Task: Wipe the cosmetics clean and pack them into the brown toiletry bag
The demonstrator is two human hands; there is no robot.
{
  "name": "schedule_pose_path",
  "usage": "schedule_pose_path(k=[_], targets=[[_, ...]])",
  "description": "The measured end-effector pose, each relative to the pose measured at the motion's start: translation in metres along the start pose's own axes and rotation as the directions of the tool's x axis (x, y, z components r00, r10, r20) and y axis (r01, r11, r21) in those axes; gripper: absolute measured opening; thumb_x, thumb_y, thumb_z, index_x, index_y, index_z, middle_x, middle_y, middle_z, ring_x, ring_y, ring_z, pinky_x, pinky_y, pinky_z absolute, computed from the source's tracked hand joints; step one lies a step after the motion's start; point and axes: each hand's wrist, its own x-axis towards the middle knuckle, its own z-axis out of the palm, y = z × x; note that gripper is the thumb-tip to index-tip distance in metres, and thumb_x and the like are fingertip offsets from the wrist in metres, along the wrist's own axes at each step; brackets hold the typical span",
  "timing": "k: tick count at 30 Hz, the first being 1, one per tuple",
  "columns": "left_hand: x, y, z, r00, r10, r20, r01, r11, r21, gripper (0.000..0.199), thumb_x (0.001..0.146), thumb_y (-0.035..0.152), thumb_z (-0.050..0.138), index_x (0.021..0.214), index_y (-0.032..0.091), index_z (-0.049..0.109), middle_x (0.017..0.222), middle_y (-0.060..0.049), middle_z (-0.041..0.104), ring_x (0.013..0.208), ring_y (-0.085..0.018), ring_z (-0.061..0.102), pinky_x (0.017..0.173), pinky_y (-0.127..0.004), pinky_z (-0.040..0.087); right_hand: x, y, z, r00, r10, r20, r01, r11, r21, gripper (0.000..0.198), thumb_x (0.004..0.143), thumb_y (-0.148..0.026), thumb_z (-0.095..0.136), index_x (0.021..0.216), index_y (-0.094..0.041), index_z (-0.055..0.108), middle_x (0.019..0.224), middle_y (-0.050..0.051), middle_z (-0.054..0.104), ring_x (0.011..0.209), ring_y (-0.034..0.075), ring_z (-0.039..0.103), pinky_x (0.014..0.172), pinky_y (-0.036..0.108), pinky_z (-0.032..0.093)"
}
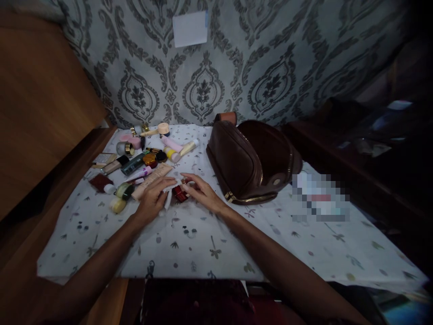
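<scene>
Left hand (153,198) grasps a tissue (168,198), right hand (204,194) pinches a bottle (180,194) — its top partly hidden. Inside the bag (233,155), all is dark.

Beyond the left grip (154,198) and the right grip (205,194) rises a wall (237,58) papered in pale grey with dark, ornate leaf motifs; a plain white sheet (190,30) is fixed to it, well above both. A brown wooden panel (43,104) stands far to the left of the left grip. Beneath both spreads the counter (230,259), under white cloth printed with small plants. The light is dim, deepest in shadow far right of the right grip.
</scene>
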Motion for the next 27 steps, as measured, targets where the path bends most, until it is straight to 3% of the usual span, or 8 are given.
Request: schedule_pose_path(k=[3, 6, 12, 17, 22, 25, 27], targets=[[0.0, -0.002, 0.0, 1.0, 0.012, 0.0, -0.012, 1.0, 0.009, 0.031, 0.093, 0.017, 0.045, 0.117, 0.018, 0.066, 0.119, -0.01, 0.069, 0.117, -0.024, 0.061, 0.102, -0.041, 0.047, 0.001, 0.003, -0.01, 0.992, -0.043, 0.12, 0.038, 0.998, 0.041, 0.051, 0.086, -0.044, 0.064, 0.133, -0.024, 0.058, 0.118, 0.007, 0.057, 0.09, 0.016, 0.057, 0.08, 0.03, 0.05], [0.0, -0.002, 0.0, 1.0, 0.026, -0.001, -0.026, 1.0, 0.009, 0.031, 0.094, 0.016, 0.045, 0.117, 0.018, 0.066, 0.119, -0.011, 0.068, 0.116, -0.024, 0.061, 0.101, -0.04, 0.047, 0.003, 0.007, -0.013, 0.988, -0.023, 0.15, 0.008, 0.995, 0.097, 0.055, 0.084, -0.043, 0.068, 0.134, -0.024, 0.057, 0.121, 0.007, 0.056, 0.091, 0.016, 0.057, 0.078, 0.029, 0.052], [0.0, -0.002, 0.0, 0.999, 0.037, -0.02, -0.036, 0.999, 0.025, 0.031, 0.093, 0.017, 0.046, 0.116, 0.02, 0.067, 0.119, -0.01, 0.069, 0.116, -0.024, 0.061, 0.102, -0.042, 0.047, 0.003, 0.004, -0.007, 0.987, 0.083, 0.139, -0.104, 0.983, 0.153, 0.057, 0.081, -0.045, 0.069, 0.13, -0.023, 0.054, 0.111, 0.006, 0.061, 0.074, 0.012, 0.055, 0.059, 0.024, 0.053], [0.001, -0.002, 0.0, 0.998, 0.055, -0.027, -0.054, 0.998, 0.039, 0.03, 0.093, 0.017, 0.046, 0.115, 0.019, 0.067, 0.119, -0.01, 0.069, 0.115, -0.024, 0.062, 0.1, -0.042, 0.048, 0.002, -0.001, -0.005, 0.994, 0.068, 0.089, -0.068, 0.998, 0.001, 0.052, 0.084, -0.046, 0.066, 0.127, -0.021, 0.054, 0.094, 0.003, 0.064, 0.062, 0.011, 0.055, 0.054, 0.023, 0.05], [0.002, 0.001, -0.001, 0.996, 0.077, -0.035, -0.076, 0.996, 0.041, 0.029, 0.095, 0.019, 0.046, 0.116, 0.019, 0.067, 0.119, -0.01, 0.069, 0.114, -0.023, 0.062, 0.099, -0.041, 0.049, 0.002, 0.003, -0.003, 0.998, 0.055, 0.043, -0.053, 0.998, -0.047, 0.048, 0.089, -0.051, 0.059, 0.124, -0.019, 0.053, 0.082, 0.001, 0.064, 0.057, 0.011, 0.056, 0.053, 0.024, 0.048], [0.002, 0.003, -0.001, 0.996, 0.087, -0.033, -0.086, 0.995, 0.041, 0.029, 0.095, 0.019, 0.046, 0.117, 0.019, 0.066, 0.12, -0.01, 0.068, 0.114, -0.022, 0.062, 0.098, -0.04, 0.049, 0.003, 0.008, -0.003, 0.997, 0.063, 0.032, -0.062, 0.998, -0.034, 0.047, 0.091, -0.051, 0.056, 0.125, -0.019, 0.053, 0.087, 0.003, 0.065, 0.057, 0.011, 0.057, 0.054, 0.024, 0.049], [0.002, 0.003, -0.001, 0.996, 0.086, -0.036, -0.085, 0.995, 0.042, 0.03, 0.095, 0.018, 0.046, 0.117, 0.019, 0.066, 0.12, -0.01, 0.068, 0.114, -0.022, 0.062, 0.098, -0.04, 0.049, 0.003, 0.01, -0.004, 0.998, 0.058, 0.028, -0.057, 0.998, -0.029, 0.05, 0.089, -0.05, 0.059, 0.128, -0.018, 0.053, 0.101, 0.007, 0.064, 0.059, 0.01, 0.057, 0.056, 0.025, 0.05]])
